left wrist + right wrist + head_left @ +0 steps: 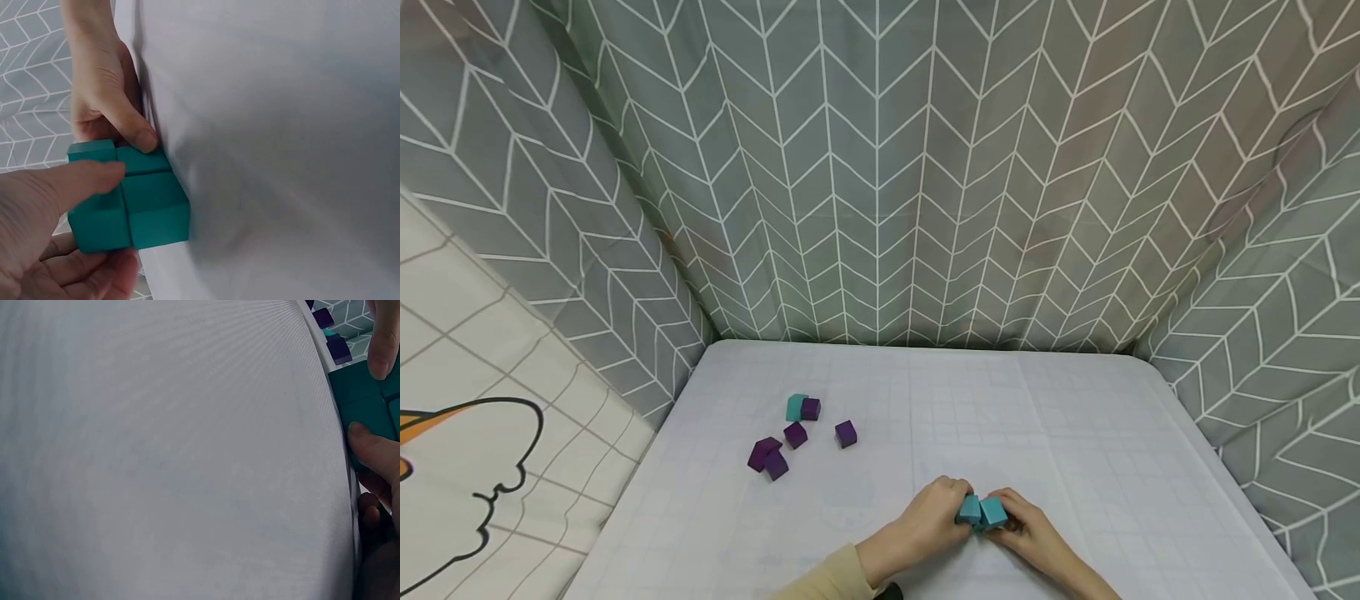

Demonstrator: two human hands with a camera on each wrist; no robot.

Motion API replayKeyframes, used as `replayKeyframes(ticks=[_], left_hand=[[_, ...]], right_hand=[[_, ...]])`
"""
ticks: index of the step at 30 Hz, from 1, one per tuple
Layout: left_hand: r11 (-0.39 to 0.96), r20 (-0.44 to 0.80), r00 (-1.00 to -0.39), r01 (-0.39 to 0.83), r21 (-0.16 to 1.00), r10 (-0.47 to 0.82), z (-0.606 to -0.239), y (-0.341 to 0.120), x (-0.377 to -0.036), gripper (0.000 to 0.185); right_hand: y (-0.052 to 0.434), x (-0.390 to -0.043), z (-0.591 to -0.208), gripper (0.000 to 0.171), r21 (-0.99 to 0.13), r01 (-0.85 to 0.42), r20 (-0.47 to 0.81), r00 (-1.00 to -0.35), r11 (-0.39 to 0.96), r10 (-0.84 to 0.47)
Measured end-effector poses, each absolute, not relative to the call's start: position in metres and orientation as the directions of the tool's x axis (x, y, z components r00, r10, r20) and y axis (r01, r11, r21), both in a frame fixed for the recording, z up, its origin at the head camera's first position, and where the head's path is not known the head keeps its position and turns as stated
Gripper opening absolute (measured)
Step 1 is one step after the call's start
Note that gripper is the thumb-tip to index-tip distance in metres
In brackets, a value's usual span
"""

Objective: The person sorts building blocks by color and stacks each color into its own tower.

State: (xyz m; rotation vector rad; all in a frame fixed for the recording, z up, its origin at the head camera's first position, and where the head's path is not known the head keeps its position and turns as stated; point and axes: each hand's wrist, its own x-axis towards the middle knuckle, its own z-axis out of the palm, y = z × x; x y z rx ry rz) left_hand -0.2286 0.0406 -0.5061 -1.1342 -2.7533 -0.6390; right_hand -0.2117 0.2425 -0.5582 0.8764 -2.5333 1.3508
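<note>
Near the front edge of the white gridded tablecloth (pixel 1045 417), the person's two hands meet around a small cluster of teal foam cubes (pixel 981 511). The left hand (pixel 928 525) comes in from the left with a pale yellow sleeve (pixel 827 579) at the wrist, and its fingers curl over the left side of the cluster, the thumb lying across the top of one cube. The right hand (pixel 1026 529) closes on the right side, its thumb pressed against the edge of a cube. From the left wrist view the teal cubes (pixel 128 200) sit packed tightly together, faces touching, resting on the cloth. Well apart from the hands, further back and to the left, lies a loose scatter of purple foam cubes (pixel 795 434), with one more teal cube (pixel 795 407) touching the rearmost purple one. Grey curtains with a white chevron pattern (pixel 880 167) hang behind and to both sides of the table.
</note>
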Motion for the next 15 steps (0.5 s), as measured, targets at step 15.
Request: replayKeyframes(ticks=[15], left_hand=[[0.637,0.262,-0.702,0.711,0.297,0.662,-0.508,0.054,-0.225,0.046]], right_hand=[[0.245,-0.213,-0.558,0.032,-0.716,-0.557,0.374,-0.815,0.421,-0.442]])
